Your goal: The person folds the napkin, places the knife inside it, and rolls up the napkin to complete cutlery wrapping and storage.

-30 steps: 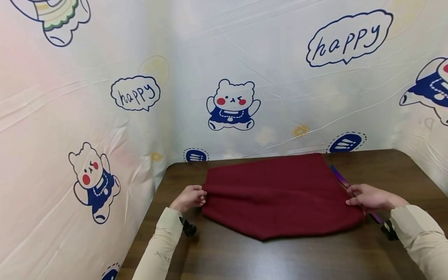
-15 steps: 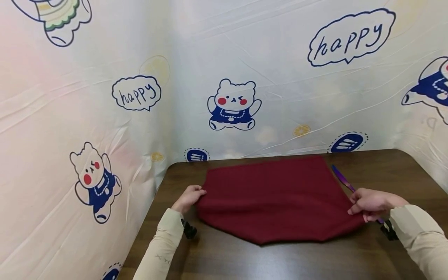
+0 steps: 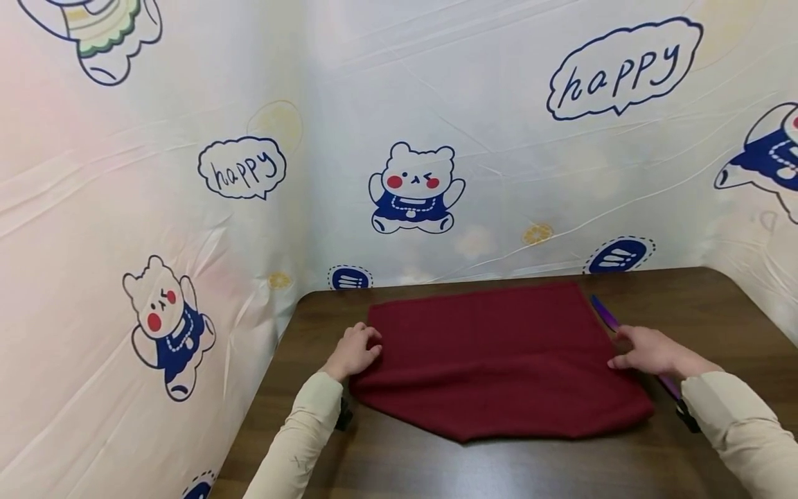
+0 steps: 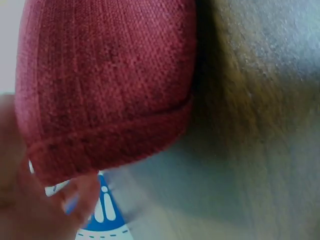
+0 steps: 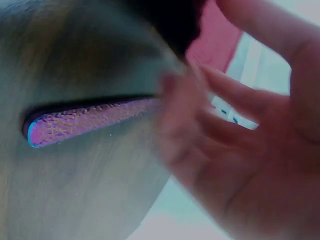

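Note:
A dark red cloth (image 3: 486, 360), folded over with a loose raised fold, lies across the table. My left hand (image 3: 354, 350) is at its left edge, fingers bent loosely downward over the border. In the left wrist view the hemmed end of the cloth (image 4: 110, 90) fills the top, with blurred fingers (image 4: 82, 197) below it. At the right edge of the cloth, my right hand (image 3: 654, 352) has its thumb and fingers apart. Beneath this hand lies a purple-blue table knife (image 3: 603, 313); its textured handle (image 5: 85, 122) shows in the right wrist view.
The brown wooden table (image 3: 499, 475) ends at the back against a pale curtain (image 3: 499, 194) printed with bears and lettering. The same curtain closes off the left and right sides. A dark wrist camera (image 3: 688, 416) sits under the right sleeve.
The near edge of the cloth has come slightly toward me and settled flatter. My left hand has shifted right onto the border; my right hand has let go of the cloth edge.

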### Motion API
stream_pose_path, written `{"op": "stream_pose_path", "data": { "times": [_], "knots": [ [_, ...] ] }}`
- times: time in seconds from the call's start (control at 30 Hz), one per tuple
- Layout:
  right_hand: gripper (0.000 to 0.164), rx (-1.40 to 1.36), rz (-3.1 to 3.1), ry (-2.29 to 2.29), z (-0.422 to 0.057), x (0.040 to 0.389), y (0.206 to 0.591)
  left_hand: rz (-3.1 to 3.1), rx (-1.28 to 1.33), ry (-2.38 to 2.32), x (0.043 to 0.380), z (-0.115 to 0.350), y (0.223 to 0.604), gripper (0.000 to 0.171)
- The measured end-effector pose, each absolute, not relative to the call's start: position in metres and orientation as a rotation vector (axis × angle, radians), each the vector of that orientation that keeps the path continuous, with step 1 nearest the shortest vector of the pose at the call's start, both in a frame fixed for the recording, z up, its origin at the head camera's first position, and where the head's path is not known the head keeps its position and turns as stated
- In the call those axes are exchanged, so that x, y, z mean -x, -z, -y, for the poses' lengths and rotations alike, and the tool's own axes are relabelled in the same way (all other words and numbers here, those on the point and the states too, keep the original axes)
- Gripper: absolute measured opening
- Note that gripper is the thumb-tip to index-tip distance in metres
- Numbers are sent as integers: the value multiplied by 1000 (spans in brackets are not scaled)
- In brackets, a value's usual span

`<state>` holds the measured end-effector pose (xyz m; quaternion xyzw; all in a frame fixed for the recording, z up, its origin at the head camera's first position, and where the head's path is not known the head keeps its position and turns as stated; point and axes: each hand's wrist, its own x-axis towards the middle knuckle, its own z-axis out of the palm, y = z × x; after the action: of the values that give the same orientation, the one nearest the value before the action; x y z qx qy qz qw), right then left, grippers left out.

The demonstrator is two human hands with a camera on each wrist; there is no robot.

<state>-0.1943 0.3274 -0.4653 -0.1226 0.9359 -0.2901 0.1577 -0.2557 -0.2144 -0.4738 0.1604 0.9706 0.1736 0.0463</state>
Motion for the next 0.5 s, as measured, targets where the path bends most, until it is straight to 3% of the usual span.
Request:
{"op": "stream_pose_path", "data": {
  "times": [0.17,0.5],
  "knots": [
    [42,581,-2839,667,-313,200,475,-2814,-686,-441,252,207,473,23],
    [50,592,-2760,574,-301,194,471,-2729,-503,-372,253,194,468,43]
  ]
}}
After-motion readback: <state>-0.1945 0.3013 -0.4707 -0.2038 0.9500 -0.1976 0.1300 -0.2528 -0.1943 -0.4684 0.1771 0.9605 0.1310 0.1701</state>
